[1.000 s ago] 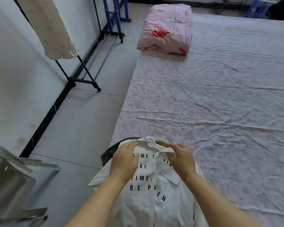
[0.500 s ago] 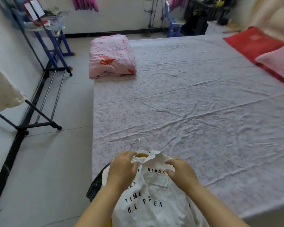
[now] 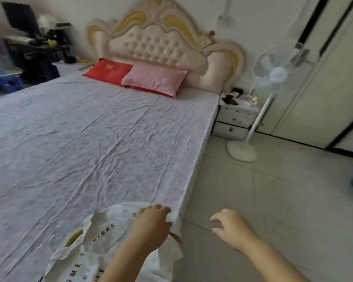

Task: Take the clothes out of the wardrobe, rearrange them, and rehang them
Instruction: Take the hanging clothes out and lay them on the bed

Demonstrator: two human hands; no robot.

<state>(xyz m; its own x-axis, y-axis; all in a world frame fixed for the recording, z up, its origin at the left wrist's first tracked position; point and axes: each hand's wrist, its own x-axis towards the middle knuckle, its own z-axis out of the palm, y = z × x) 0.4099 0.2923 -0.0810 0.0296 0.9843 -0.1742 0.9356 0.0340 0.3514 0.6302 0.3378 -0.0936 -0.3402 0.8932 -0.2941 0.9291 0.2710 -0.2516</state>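
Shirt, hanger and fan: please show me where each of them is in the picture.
shirt (image 3: 112,219), head view, on the white cloth just above the printed letters.
hanger (image 3: 74,237), head view, on the yellow part seen inside the neck opening.
fan (image 3: 277,73), head view, on the hub in the middle of the round cage.

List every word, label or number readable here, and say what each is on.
"OMET": black letters on the white printed shirt, cut off by a fold.
"HINGS": same shirt, nearer the collar, slightly blurred.
Pale mark on the red rectangular pillow: too blurred to read.
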